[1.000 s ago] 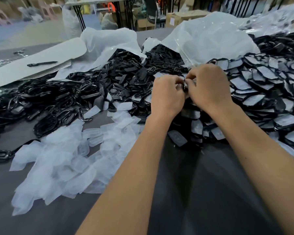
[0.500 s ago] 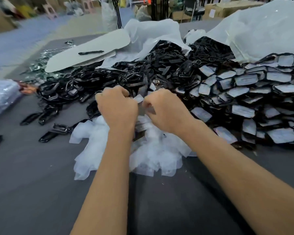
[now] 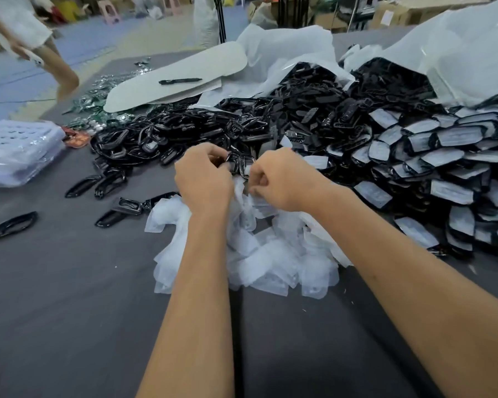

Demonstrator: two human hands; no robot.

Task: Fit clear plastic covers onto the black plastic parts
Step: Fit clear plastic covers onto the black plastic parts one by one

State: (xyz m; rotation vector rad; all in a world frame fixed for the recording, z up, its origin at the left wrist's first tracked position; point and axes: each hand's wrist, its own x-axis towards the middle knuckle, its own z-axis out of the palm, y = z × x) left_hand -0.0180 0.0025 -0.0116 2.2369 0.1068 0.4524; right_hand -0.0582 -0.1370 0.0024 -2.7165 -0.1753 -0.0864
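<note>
My left hand [image 3: 203,179] and my right hand [image 3: 282,182] are close together above a heap of clear plastic covers [image 3: 270,259] on the grey table. A black plastic part [image 3: 243,166] shows between them, gripped by the fingers of my left hand. My right hand pinches a clear cover [image 3: 260,196] at the top of the heap. Behind my hands lies a big pile of bare black parts [image 3: 242,124]. To the right is a pile of black parts with covers fitted [image 3: 443,168].
Loose black parts [image 3: 12,225] lie on the grey table [image 3: 69,311] at the left. A pale plastic basket [image 3: 15,150] stands at the far left. White bags [image 3: 457,53] and a board with a pen [image 3: 180,81] are at the back. A person stands at the top left.
My view has swung left and my hands have come away from the covered pile to the heap of clear covers. The basket and the person have come into view.
</note>
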